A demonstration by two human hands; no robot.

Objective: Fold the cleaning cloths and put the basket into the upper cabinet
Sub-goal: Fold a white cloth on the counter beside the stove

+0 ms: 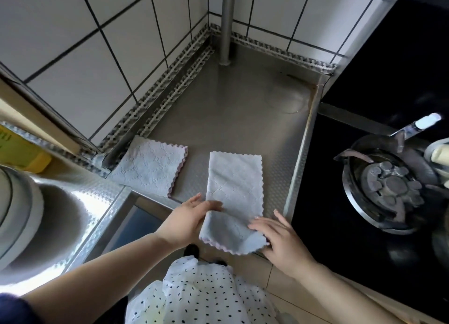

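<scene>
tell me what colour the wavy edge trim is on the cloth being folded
Pale pink trim on the light grey cloth, clearest along its near edge in the head view.

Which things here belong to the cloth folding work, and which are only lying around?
Job: the cloth being folded, held by the left hand and right hand; the folded cloth beside it.

Lying about: gas burner, sink, yellow box.

The yellow box bears print, seemingly too blurred to read.
</scene>
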